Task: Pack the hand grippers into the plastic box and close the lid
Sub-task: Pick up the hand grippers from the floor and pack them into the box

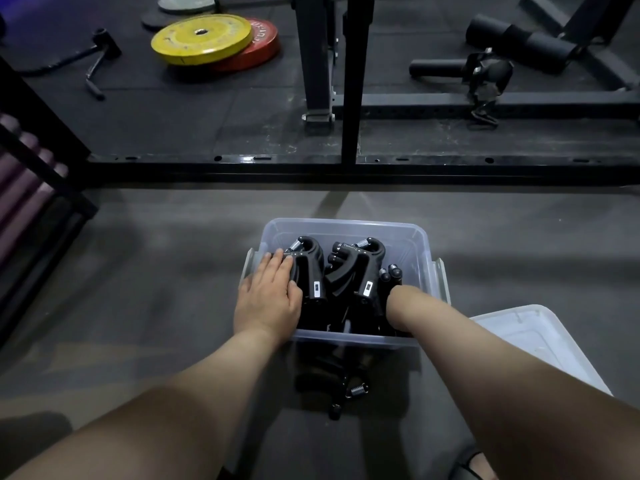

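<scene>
1. A grey gym floor (156, 271), with a black rack (349, 81) and a yellow plate (201, 38) beyond.
2. The plastic box (346, 225) stands on the floor with hand grippers (363, 271) piled inside. The lid (540, 341) lies to its right.
3. The left hand (268, 299) rests flat on the leftmost gripper, fingers straight.
4. The right hand (398, 306) dips into the box's right side. Its fingers are hidden, so I cannot tell its grip.

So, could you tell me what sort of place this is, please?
Most likely a gym: a yellow weight plate lies on dark floor mats, near a black steel rack and padded rollers.
</scene>
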